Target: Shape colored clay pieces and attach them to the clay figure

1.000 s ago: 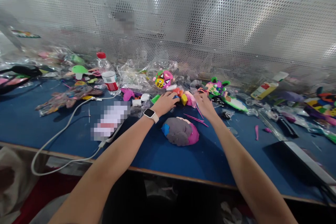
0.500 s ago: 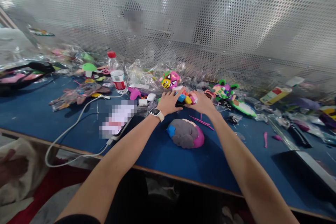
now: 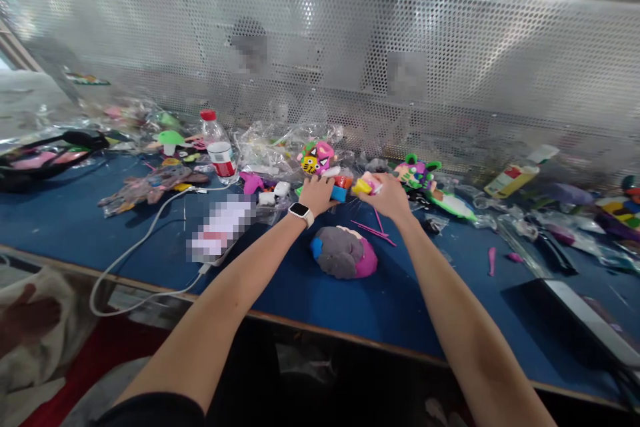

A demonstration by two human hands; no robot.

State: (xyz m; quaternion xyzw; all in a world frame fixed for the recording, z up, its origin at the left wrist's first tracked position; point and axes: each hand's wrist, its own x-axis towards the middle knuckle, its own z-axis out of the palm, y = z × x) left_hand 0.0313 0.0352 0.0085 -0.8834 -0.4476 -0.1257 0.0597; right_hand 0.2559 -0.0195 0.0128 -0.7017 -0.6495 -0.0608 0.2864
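My left hand (image 3: 316,195), with a smartwatch (image 3: 300,211) on its wrist, is closed at the side of a blue clay piece (image 3: 339,194) and an orange-red one (image 3: 343,181). In my right hand (image 3: 390,197) are a yellow clay piece (image 3: 361,187) and a pink-and-white one (image 3: 371,180), pinched between the fingers. A gap separates the two hands. Nearer me lies a rounded grey clay mound (image 3: 340,252) with a blue patch and a magenta end. Thin pink modelling tools (image 3: 371,230) rest just behind it.
A colourful clay cat face (image 3: 317,158) sits beyond my hands. Left are a water bottle (image 3: 220,153), white clay lumps (image 3: 274,194) and a phone (image 3: 220,230) on a cable. A green-eared clay figure (image 3: 419,172) stands right. The perforated metal screen (image 3: 320,53) bounds the table's back.
My hands have moved apart, parting the bunched clay: yellow and pink go with the right hand, blue and orange stay by the left. The view has shifted slightly.
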